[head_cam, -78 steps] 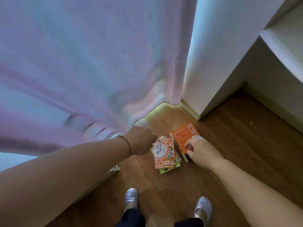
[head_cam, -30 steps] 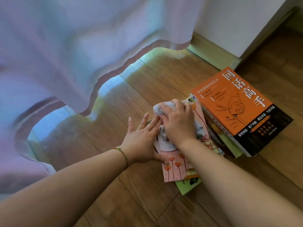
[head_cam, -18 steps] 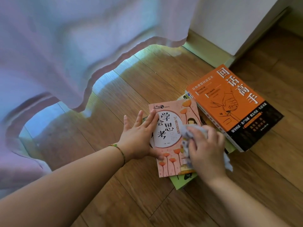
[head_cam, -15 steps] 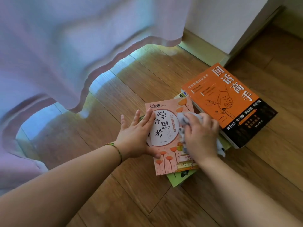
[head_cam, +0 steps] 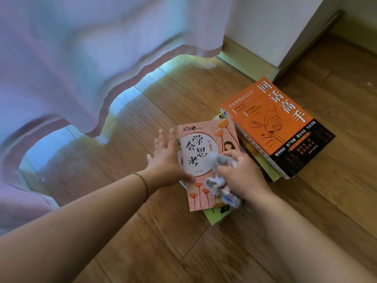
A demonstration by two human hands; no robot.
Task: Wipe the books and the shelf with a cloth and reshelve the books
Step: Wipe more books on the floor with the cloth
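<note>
Two hands are working on the pink book [head_cam: 206, 160], a flat paperback lying on the wooden floor [head_cam: 142, 231]. Your left hand [head_cam: 166, 160] is pressing its left edge with straight fingers. Your right hand [head_cam: 242, 176] is gripping a crumpled pale cloth [head_cam: 219, 180] on its cover. Right of it, a glossy orange book [head_cam: 273, 123] is topping another stack.

The right hand [head_cam: 242, 176], gripping the bunched cloth [head_cam: 219, 180], has slid back from the pink book's [head_cam: 204, 160] 3 o'clock edge toward its lower half at 5 o'clock. The left hand [head_cam: 168, 160] has eased off the cover's 9 o'clock edge, fingers straighter, exposing more of the title.
</note>
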